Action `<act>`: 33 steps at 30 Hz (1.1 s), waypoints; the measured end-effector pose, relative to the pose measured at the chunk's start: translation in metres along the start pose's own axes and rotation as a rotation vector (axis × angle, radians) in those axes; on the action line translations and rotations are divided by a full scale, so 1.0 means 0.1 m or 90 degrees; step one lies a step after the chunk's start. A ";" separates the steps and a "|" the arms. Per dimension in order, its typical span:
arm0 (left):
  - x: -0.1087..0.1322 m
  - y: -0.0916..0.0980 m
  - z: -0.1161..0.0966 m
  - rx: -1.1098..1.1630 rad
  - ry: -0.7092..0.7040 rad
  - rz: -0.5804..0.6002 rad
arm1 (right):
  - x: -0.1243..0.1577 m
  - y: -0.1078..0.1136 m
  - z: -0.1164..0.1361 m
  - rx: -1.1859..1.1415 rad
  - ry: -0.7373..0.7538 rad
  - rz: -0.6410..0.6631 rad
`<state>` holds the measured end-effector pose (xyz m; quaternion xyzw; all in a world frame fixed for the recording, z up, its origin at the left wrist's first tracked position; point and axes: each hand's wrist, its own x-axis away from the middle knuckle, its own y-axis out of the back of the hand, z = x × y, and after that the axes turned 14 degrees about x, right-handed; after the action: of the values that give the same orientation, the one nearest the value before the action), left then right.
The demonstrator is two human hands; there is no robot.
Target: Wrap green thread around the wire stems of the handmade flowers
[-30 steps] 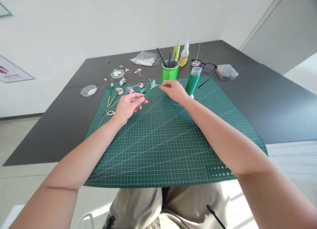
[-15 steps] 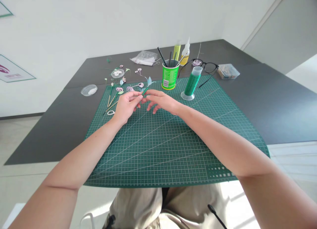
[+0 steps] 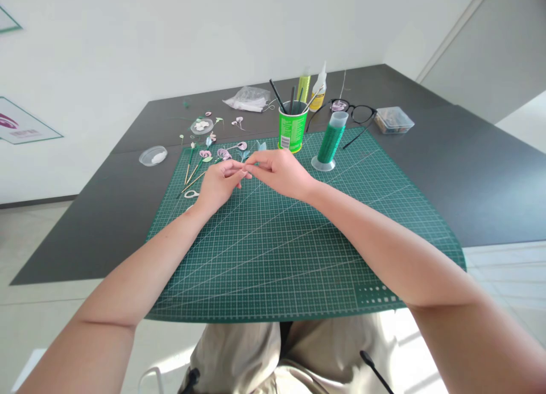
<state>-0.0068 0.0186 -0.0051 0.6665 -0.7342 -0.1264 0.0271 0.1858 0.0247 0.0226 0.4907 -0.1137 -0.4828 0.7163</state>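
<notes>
My left hand [image 3: 216,185] is closed in a pinch above the cutting mat [image 3: 273,252]. The fingertips of my right hand [image 3: 284,172] are pinched together against it. Between them is the green stem of a light-blue flower, now mostly hidden by my fingers. Its pale blue petals [image 3: 261,146] show just beyond my right knuckles. Behind my left hand lie purple flowers [image 3: 223,154] and several thin stems. A white-handled pair of scissors [image 3: 191,194], partly covered, is left of my left wrist.
A green cup of tools [image 3: 292,129] and a spool of green thread [image 3: 331,141] stand beyond my right hand. Farther back are a glue bottle [image 3: 318,92], eyeglasses [image 3: 362,115] and a clear box [image 3: 394,121]. Small dishes [image 3: 153,156] sit at left.
My right hand's spread fingers have closed into a pinch beside my left fingertips. The green stem, visible before, is now covered, and the blue petals show slightly farther right.
</notes>
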 end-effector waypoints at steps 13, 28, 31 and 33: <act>0.08 -0.05 -0.05 -0.099 0.019 0.199 | -0.05 0.14 -0.09 -0.228 -0.089 -0.103; 0.11 -0.07 -0.05 -0.022 0.024 0.255 | -0.11 0.10 -0.30 -0.226 -0.056 -0.093; 0.11 -0.06 -0.04 -0.029 0.014 0.249 | -0.13 0.07 -0.38 -0.208 -0.049 -0.102; 0.11 -0.06 -0.04 -0.037 0.008 0.246 | -0.15 0.05 -0.42 -0.198 -0.045 -0.103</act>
<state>-0.0017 0.0069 -0.0037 0.5128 -0.8444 -0.1359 0.0750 0.2077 0.0615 0.0102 0.3646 -0.0229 -0.5678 0.7376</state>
